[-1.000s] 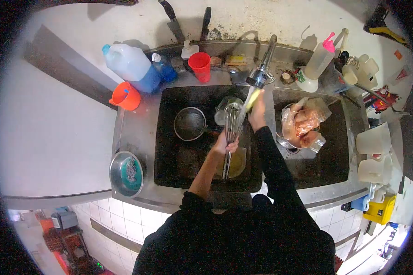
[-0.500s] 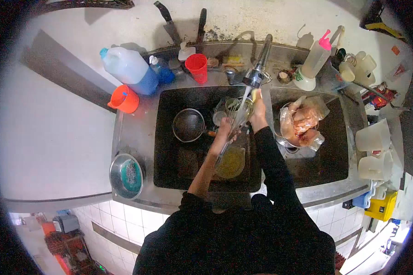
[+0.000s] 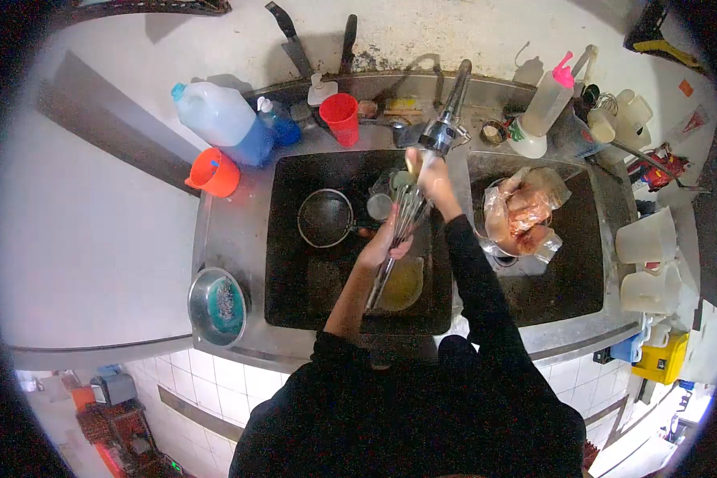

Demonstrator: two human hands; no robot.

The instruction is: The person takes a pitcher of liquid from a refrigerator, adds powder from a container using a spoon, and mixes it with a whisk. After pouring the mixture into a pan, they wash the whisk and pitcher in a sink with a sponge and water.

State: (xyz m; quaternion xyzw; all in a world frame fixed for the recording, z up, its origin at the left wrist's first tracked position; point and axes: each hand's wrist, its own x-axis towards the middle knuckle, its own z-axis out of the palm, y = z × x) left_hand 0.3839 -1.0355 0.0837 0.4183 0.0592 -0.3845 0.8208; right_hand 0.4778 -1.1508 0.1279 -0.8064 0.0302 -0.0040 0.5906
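Observation:
My left hand (image 3: 386,243) is closed around a metal whisk (image 3: 406,209) over the left sink basin. The whisk's handle slants down toward me and its wires point up at the faucet (image 3: 440,134). My right hand (image 3: 434,183) is just under the faucet's spout, beside the wire end, with its fingers curled round a small yellowish sponge (image 3: 411,162), mostly hidden. Below the whisk lies a round yellowish lid or dish (image 3: 404,285) in the basin. A strainer (image 3: 326,218) and a clear cup (image 3: 379,207) are to the left of the whisk.
The right basin holds a bowl of bagged raw meat (image 3: 528,213). A metal bowl with green liquid (image 3: 226,307) stands at the left counter edge. Red cups (image 3: 340,119), a large blue-liquid jug (image 3: 223,119) and a pink-topped bottle (image 3: 548,103) line the back. Two knives (image 3: 291,44) hang on the wall.
My right hand has shifted left, from beside the water stream to the whisk's wire end under the spout. The whisk and my left hand have moved slightly down toward me.

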